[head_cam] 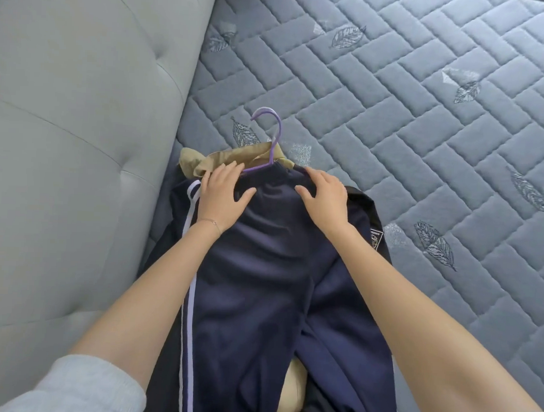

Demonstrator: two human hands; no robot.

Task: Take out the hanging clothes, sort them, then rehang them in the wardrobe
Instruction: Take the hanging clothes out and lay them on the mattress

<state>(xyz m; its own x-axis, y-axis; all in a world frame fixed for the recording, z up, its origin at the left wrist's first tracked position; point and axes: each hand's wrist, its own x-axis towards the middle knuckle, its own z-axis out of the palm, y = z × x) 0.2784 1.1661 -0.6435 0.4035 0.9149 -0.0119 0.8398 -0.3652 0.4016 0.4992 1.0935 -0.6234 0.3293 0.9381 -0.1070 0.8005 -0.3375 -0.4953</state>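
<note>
Navy track trousers with white and lilac side stripes lie on top of a pile of clothes on the bed. A lilac hanger pokes out at the waistband, its hook pointing away from me. My left hand rests flat on the left of the waistband, fingers spread. On the right of the waistband my right hand presses with straight fingers. Under the trousers lie a tan garment and a black garment with a badge.
The pile lies on a blue-grey quilted mattress with leaf patterns that stretches away to the right and beyond. A grey padded headboard fills the left side, right next to the pile.
</note>
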